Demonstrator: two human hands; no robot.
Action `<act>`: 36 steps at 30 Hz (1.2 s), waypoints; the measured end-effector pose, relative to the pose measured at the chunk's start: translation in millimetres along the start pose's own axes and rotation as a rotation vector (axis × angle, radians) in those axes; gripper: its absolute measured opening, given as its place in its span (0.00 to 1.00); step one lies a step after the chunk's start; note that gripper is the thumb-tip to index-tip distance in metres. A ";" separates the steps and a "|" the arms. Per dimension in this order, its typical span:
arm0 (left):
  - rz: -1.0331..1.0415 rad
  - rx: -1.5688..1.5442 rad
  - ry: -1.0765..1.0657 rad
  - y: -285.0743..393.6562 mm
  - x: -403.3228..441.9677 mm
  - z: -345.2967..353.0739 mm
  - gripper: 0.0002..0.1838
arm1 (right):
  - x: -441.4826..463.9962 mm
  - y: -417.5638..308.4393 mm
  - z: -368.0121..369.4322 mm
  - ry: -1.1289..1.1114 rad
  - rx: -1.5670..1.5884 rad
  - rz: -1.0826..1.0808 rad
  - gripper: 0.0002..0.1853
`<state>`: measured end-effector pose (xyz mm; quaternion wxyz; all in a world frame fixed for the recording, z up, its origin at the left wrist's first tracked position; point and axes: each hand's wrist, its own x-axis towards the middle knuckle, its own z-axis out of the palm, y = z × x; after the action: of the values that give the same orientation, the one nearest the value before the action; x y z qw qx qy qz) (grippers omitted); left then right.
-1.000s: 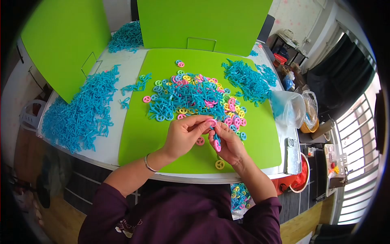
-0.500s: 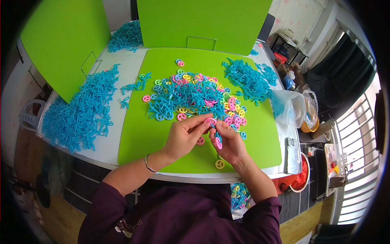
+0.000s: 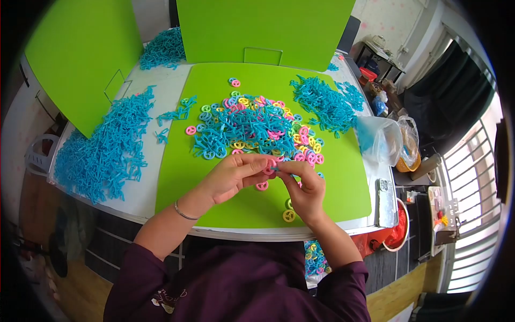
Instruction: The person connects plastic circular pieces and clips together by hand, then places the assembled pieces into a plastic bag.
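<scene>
Over the green mat, my left hand pinches a pink wheel. My right hand is closed at its right side, fingertips on a small blue piece that touches the wheel. Fingers hide part of both. Just beyond my hands lies a heap of blue branched pieces on top of pink, yellow, green and blue wheels. A yellow wheel lies near the mat's front edge, and a pink wheel is below my left fingers.
Big piles of blue pieces lie at the left, back left and right. Upright green boards stand behind and at the left. A clear plastic bag and a phone are at the right edge.
The pink wheel has moved slightly left and tilted between my fingers. My right hand has turned, and the second pink wheel seen below it earlier no longer shows. The view has shifted slightly.
</scene>
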<state>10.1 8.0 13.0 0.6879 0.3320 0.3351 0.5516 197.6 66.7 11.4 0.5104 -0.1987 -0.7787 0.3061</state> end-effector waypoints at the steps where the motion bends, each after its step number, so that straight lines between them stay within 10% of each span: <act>1: -0.065 -0.069 -0.030 0.7 0.4 -1.6 0.16 | 1.4 -0.1 -0.7 0.011 -0.072 -0.107 0.09; 13: 0.108 0.398 0.144 2.6 -4.3 10.0 0.09 | 4.5 4.0 -9.7 -0.189 -0.152 -0.164 0.10; 22: 0.051 0.555 0.172 -1.6 -3.4 4.5 0.09 | -7.3 6.8 -4.0 -0.272 0.332 0.576 0.05; 36: 0.102 0.495 0.199 -9.8 -3.6 5.0 0.08 | -6.6 -1.9 3.0 -0.141 0.438 0.700 0.05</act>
<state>18.9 2.4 8.0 0.5208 0.4505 0.5087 0.5168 197.4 60.4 7.4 0.3511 -0.3167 -0.6137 0.6323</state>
